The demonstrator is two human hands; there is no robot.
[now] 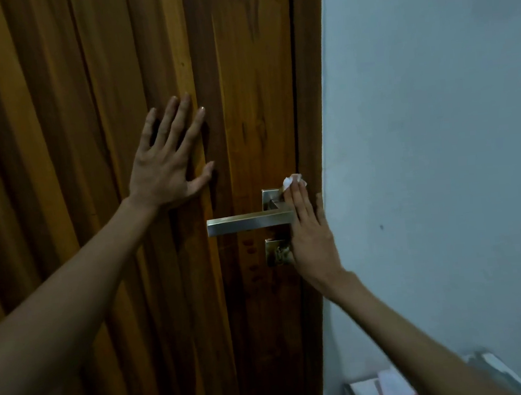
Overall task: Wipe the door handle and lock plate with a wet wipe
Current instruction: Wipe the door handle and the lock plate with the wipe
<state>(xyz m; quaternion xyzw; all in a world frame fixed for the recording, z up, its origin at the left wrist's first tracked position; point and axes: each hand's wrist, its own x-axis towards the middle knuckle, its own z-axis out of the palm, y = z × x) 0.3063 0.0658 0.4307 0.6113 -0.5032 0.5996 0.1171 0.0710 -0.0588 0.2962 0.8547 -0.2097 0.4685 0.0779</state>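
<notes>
Pressing a crumpled white wet wipe point(292, 181) onto the square brushed-metal lock plate's point(269, 198) top, the flat right hand point(309, 234) looks mid-task, the long brushed-metal lever handle point(249, 224) seemingly unwiped, while the open left hand point(166, 161) braces the brown wooden door point(86, 118).

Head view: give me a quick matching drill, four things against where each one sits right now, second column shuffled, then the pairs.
Things:
1. left hand
2. right hand
3. wipe
4. handle

Places:
A. sticks out leftward from the plate
B. flat on the door, fingers spread, up and left of the handle
C. bunched under the fingertips at the plate's top right corner
D. laid over the plate's right side, by the door edge

Pairs: 1-B, 2-D, 3-C, 4-A
</notes>
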